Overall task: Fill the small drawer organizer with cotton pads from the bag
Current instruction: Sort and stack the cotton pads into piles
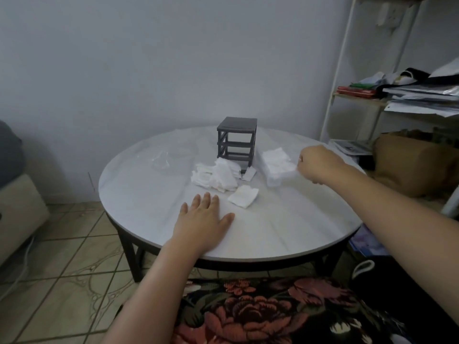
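Left hand (202, 219) — cotton pads (218, 176) just beyond; right hand (316, 163) round drawer (277, 165)

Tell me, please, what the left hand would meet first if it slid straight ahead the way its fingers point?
Most likely the loose pile of cotton pads just ahead of the left hand, before the dark organizer frame; depth is hard to judge.

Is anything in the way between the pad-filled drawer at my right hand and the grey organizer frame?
Partly: loose cotton pads lie heaped against the organizer frame's bottom front; its upper slots look open to the clear drawer your right hand grips.
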